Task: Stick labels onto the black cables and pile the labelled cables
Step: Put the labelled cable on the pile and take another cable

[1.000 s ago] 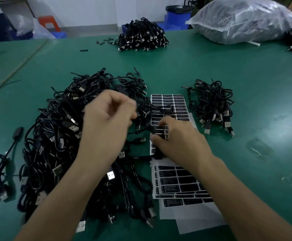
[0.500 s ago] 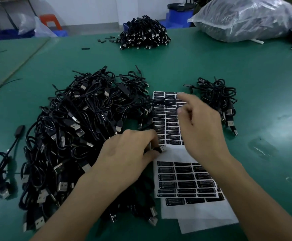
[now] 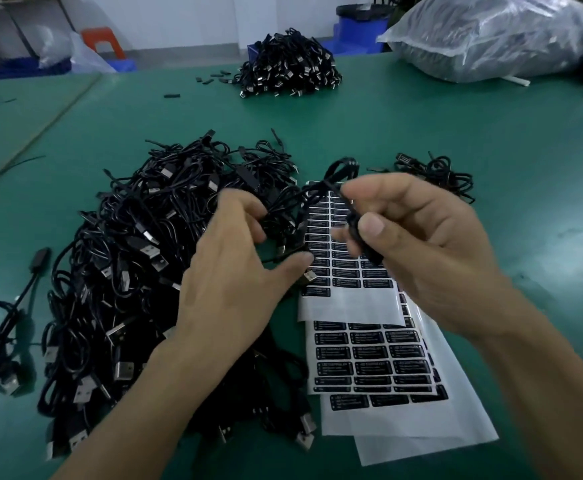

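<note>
matt green table (image 3: 421, 140), glossy label sheets (image 3: 369, 362), crinkled plastic bag (image 3: 491, 36)

We look down on a table (image 3: 421, 133) covered in deep green, where the large heap of cables (image 3: 127, 244) is black throughout, flecked with silver plugs (image 3: 123, 370). The held cable (image 3: 352, 221) above the sheets is the same black. The label sheets (image 3: 352, 306) show glossy white backing carrying a grid of black rectangular labels (image 3: 369, 368) in even rows, each with fine pale lettering. The smaller cable pile (image 3: 446, 174) on the right is black too, as is the far pile (image 3: 290, 64), again dotted with silver. Beyond, we see a clear plastic bag (image 3: 491, 36) with a greyish-white sheen over dark contents, a blue bin (image 3: 356, 31), an orange-red stool (image 3: 101, 38) and a white wall (image 3: 179, 19).
</note>
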